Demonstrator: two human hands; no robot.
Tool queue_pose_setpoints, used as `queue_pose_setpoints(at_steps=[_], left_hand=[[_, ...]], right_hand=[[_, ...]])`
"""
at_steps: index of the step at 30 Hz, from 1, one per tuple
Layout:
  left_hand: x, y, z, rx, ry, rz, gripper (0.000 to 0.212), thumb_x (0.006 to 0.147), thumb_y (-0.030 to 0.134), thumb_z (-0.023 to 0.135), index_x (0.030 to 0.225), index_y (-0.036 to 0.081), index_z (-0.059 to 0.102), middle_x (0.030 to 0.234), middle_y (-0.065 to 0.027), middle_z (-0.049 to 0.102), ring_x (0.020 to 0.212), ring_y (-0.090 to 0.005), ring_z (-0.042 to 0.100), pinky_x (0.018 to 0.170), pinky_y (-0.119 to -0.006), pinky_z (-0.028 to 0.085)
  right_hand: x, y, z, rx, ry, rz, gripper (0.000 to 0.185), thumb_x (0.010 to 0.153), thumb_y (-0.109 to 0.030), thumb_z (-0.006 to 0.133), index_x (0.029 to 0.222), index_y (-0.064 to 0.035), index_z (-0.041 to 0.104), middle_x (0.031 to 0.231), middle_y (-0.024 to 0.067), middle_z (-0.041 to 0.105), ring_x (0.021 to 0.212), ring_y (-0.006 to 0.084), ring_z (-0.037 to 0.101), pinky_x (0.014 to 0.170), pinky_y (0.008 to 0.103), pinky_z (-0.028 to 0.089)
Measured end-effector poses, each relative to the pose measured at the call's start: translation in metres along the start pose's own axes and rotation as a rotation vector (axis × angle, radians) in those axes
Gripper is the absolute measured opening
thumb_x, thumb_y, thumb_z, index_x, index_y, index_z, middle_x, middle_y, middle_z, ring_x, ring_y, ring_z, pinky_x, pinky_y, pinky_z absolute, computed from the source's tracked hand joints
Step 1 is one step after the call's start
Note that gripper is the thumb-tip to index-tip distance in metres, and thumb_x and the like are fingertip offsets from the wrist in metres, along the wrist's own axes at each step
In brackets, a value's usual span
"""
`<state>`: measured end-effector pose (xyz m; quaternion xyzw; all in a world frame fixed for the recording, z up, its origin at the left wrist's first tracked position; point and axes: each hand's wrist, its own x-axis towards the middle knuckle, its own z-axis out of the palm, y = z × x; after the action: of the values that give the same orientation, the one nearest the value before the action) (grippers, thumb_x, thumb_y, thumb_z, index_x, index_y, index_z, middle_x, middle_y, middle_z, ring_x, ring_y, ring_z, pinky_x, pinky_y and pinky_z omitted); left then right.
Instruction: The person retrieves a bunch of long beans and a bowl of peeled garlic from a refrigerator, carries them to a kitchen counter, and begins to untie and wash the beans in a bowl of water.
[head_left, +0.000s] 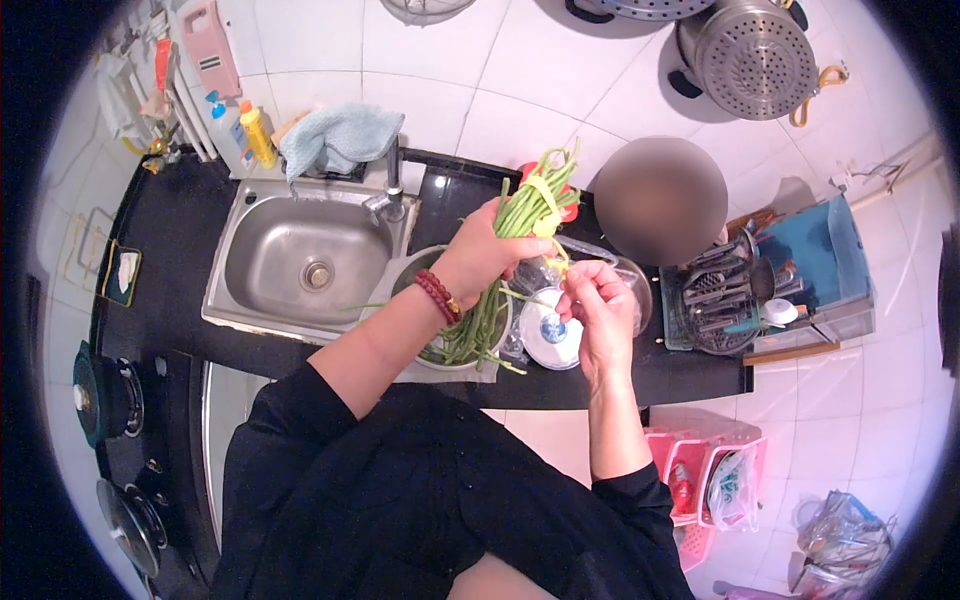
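My left hand (480, 259) grips a bundle of long green beans (517, 214), held tilted above a metal bowl (407, 264). A yellow tie (541, 187) wraps the bundle, and its loose end hangs down to the right. Thumb and forefinger of my right hand (604, 307) pinch that end. Below my left wrist, the lower lengths of the beans hang into the bowl, with some tips over its rim. How the tie is fastened is too small to tell.
Left of the bowl is a stainless-steel sink (300, 247) with a faucet (390, 195). A white round lid (559, 349) and clear plastic lie by my right hand. Further right stand a utensil rack (679, 330) and a blurred round shape (660, 199). Pink baskets (686, 450) sit below the counter.
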<state>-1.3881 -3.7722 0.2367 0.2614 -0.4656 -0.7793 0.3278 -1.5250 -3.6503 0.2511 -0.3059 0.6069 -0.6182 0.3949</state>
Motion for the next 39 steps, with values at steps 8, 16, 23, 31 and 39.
queue_pose_setpoints(at_steps=[8,16,23,31,39], left_hand=[[0.003,-0.003,-0.012,-0.138,0.094,-0.012,0.035,0.073,0.007,0.078,0.097,0.006,0.053,0.076,0.0020,0.056,0.053,-0.0052,0.047,0.045,-0.022,0.038],[-0.004,0.008,-0.008,0.008,0.015,-0.068,0.032,0.080,0.020,0.076,0.103,0.007,0.058,0.080,0.0034,0.059,0.052,-0.0033,0.042,0.047,-0.020,0.036],[-0.002,-0.008,-0.010,-0.090,-0.115,-0.062,0.031,0.079,0.016,0.076,0.104,0.007,0.060,0.081,0.0041,0.059,0.053,-0.0026,0.042,0.046,-0.019,0.035],[0.003,-0.011,-0.013,-0.126,-0.136,-0.123,0.033,0.076,0.010,0.076,0.099,0.004,0.054,0.079,0.0005,0.059,0.055,-0.0052,0.049,0.045,-0.022,0.041],[0.003,-0.016,-0.007,-0.086,-0.003,-0.101,0.031,0.076,0.012,0.076,0.100,0.008,0.056,0.076,0.0036,0.057,0.053,-0.0044,0.046,0.046,-0.021,0.040]], right_hand=[[-0.002,0.001,0.004,-0.053,-0.108,0.000,0.004,0.090,-0.007,0.061,0.088,-0.0054,0.059,0.074,0.0004,0.059,0.057,0.0072,0.055,0.054,0.0211,0.042],[-0.002,-0.003,0.013,-0.020,-0.063,-0.054,0.003,0.092,-0.006,0.058,0.090,-0.0061,0.056,0.075,-0.0001,0.058,0.062,0.0073,0.057,0.055,0.0210,0.045],[0.002,0.002,0.009,0.026,-0.103,-0.047,0.004,0.094,-0.010,0.059,0.093,-0.0061,0.056,0.074,0.0004,0.059,0.061,0.0070,0.056,0.055,0.0209,0.045],[0.002,0.000,0.013,-0.256,0.109,-0.282,0.019,0.087,0.002,0.063,0.104,-0.0035,0.059,0.087,0.0015,0.060,0.062,0.0067,0.055,0.056,0.0211,0.045],[0.000,-0.007,0.022,-0.903,0.087,-0.835,0.025,0.074,0.002,0.074,0.097,-0.0027,0.064,0.088,0.0073,0.057,0.068,0.0148,0.056,0.062,0.0277,0.048]])
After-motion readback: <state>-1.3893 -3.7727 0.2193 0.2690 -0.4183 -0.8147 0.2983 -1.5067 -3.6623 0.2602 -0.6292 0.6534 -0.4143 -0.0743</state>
